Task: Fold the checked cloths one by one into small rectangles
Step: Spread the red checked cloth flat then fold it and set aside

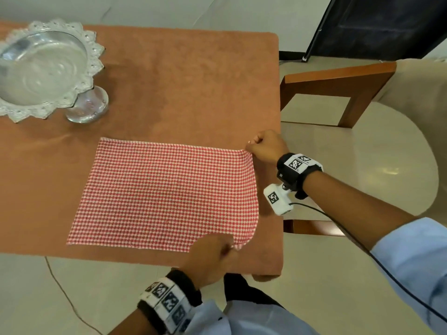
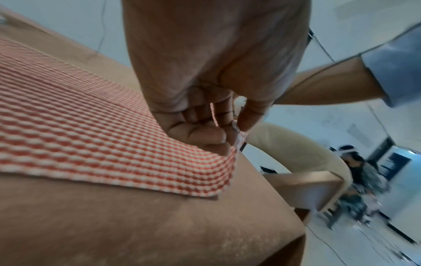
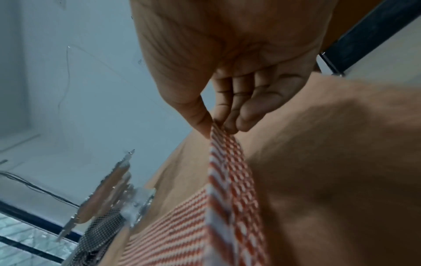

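A footed glass dish [image 1: 41, 68] stands well left of the fingers. The checked cloth [image 1: 164, 194] lies flat on the desk [image 1: 193, 81]; left hand [image 1: 212, 257] pinches its near corner, right hand [image 1: 266, 147] its far corner, lifting that edge, probably to begin folding leftward.

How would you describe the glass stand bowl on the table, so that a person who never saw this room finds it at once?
Start from the table with the orange-brown cover. The red checked cloth lies on its near part, pinched at two corners by the left hand and the right hand. At the far left corner stands the glass stand bowl: clear, on a round foot, with a pointed, lace-like rim, the only glass thing there.
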